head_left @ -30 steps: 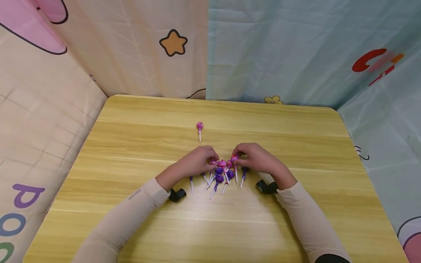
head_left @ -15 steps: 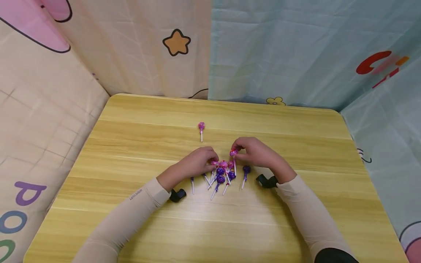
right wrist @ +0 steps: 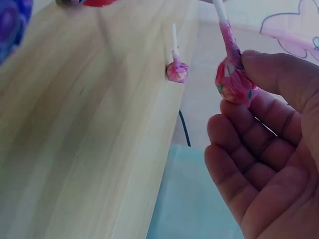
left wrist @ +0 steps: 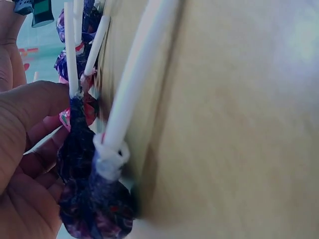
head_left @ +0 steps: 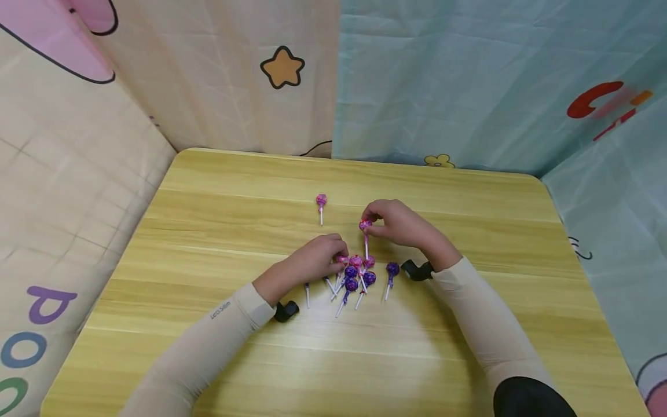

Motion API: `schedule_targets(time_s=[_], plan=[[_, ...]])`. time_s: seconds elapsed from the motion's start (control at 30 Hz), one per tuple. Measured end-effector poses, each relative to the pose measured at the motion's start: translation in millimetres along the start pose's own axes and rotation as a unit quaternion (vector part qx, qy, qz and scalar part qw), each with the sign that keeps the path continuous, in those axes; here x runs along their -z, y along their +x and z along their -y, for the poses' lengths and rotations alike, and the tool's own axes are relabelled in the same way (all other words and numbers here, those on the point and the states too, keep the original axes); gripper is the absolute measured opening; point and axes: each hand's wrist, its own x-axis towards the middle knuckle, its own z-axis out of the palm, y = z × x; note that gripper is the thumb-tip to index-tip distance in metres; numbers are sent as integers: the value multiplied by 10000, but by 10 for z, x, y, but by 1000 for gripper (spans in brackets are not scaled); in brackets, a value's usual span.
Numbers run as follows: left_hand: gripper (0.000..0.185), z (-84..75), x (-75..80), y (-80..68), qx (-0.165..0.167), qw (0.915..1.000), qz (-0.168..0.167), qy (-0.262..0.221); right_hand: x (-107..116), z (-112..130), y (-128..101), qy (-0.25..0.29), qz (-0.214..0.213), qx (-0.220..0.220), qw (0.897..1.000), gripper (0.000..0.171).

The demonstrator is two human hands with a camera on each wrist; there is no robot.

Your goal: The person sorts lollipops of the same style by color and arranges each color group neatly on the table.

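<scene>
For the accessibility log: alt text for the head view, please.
The right hand pinches a pink lollipop above the table, while the left hand rests on a pile of lollipops. One pink lollipop lies apart, farther back.

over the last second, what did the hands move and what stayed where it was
The right hand, pinching a pink lollipop by its wrapped head, lifted it out of the pile and carried it away from the person, toward the lone pink lollipop. That uncovered a purple lollipop at the pile's right edge. The left hand stayed on the pile's left side; the lone lollipop and the pile did not move.
</scene>
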Motion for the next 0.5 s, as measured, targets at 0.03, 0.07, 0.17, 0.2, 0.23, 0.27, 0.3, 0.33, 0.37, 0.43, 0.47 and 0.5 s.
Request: schedule_targets(time_s=[0.03,0.07,0.17,0.2,0.23,0.27,0.3,0.33,0.37,0.43,0.47,0.5], plan=[[11,1,2,-3,8,10000,-8,-19,6,5,28,-14,7,-6,10000,10],[11,6,3,-7,11,10000,-14,-50,10,10,61,-30,-7,7,10000,11],[11,31,6,-12,7,9998,-46,-176,25,12,152,-97,-77,87,9999,12],[11,42,5,-12,0,9997,-60,-226,32,13,180,-125,-103,130,9998,12],[11,55,3,-11,-8,9996,-71,-274,37,12,206,-148,-126,166,9997,13],[11,67,2,-9,-13,9995,-75,-310,42,11,236,-169,-149,194,9996,13],[11,77,1,-8,-19,9994,-81,-341,46,9,262,-183,-159,207,9995,13],[11,86,-2,-8,-21,9993,-85,-372,49,4,288,-186,-152,214,9995,13],[11,95,-6,-6,-29,9992,-86,-394,51,3,313,-203,-155,205,9995,13],[11,107,-13,-7,-41,9990,-88,-446,53,2,363,-223,-154,162,9995,13],[11,110,-16,-9,-39,9989,-92,-459,52,3,387,-228,-152,141,9995,14],[11,111,-18,-11,-36,9988,-99,-478,50,5,409,-246,-151,123,9995,14]])
